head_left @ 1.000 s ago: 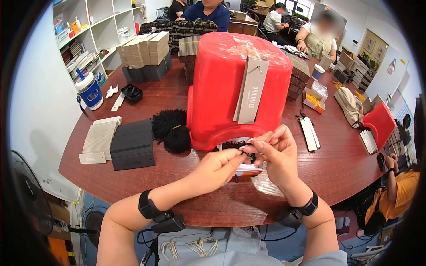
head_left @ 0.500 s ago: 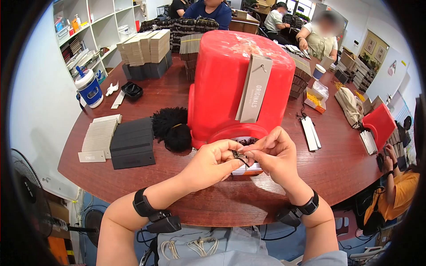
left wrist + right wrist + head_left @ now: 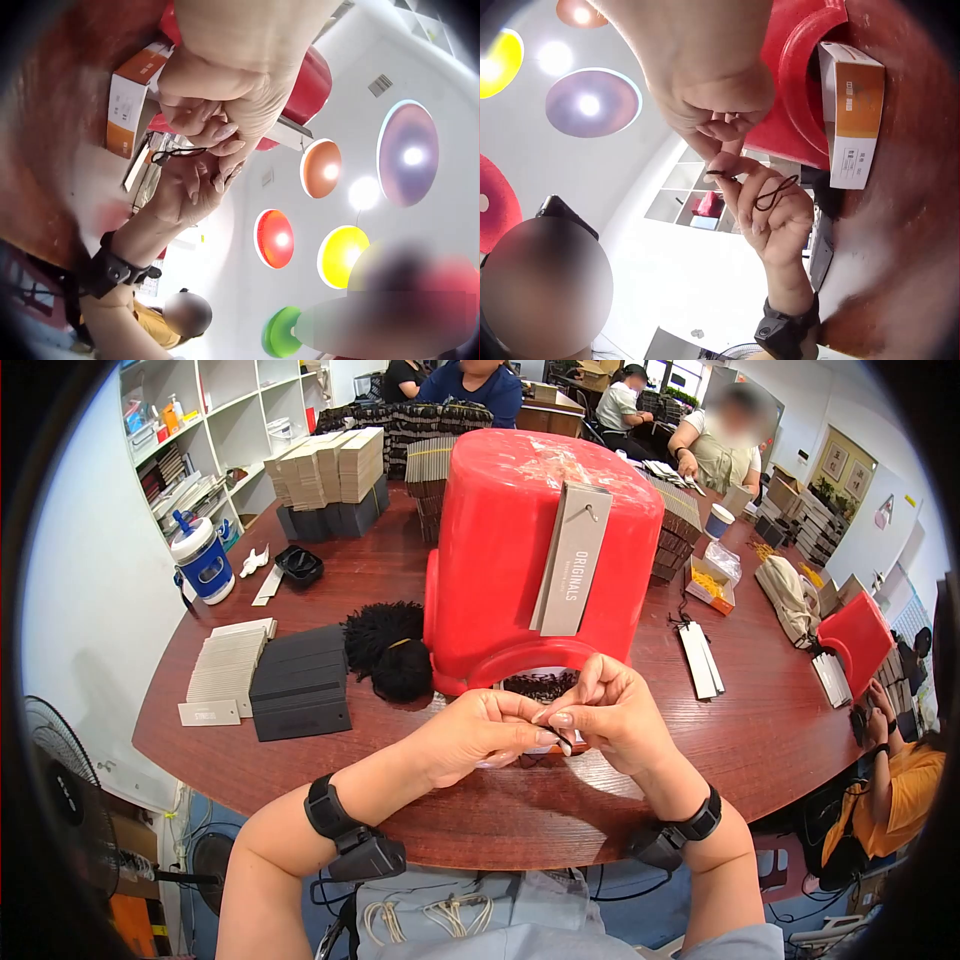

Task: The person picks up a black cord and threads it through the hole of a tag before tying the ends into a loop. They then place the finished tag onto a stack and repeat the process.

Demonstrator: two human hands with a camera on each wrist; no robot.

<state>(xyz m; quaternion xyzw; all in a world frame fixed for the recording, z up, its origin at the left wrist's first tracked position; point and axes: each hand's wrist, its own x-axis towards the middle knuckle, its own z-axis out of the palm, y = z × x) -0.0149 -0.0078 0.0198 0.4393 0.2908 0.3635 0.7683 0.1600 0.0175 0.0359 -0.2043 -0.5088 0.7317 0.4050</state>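
Slightly lower than a moment ago, the left hand (image 3: 475,738) and right hand (image 3: 622,722) pinch a thin, black, looped cord (image 3: 778,193) at their fingertips.

"Is that red stool (image 3: 490,560) plastic?"
"Looks it: glossy, scuffed on top. The table (image 3: 480,825) is wood-grained with a smooth sheen."
"And the dark cord (image 3: 184,151)?"
"Textile-looking, matt. Those black tags (image 3: 300,685) seem stiff matt card; the orange-and-white box (image 3: 855,120), smooth cardboard."
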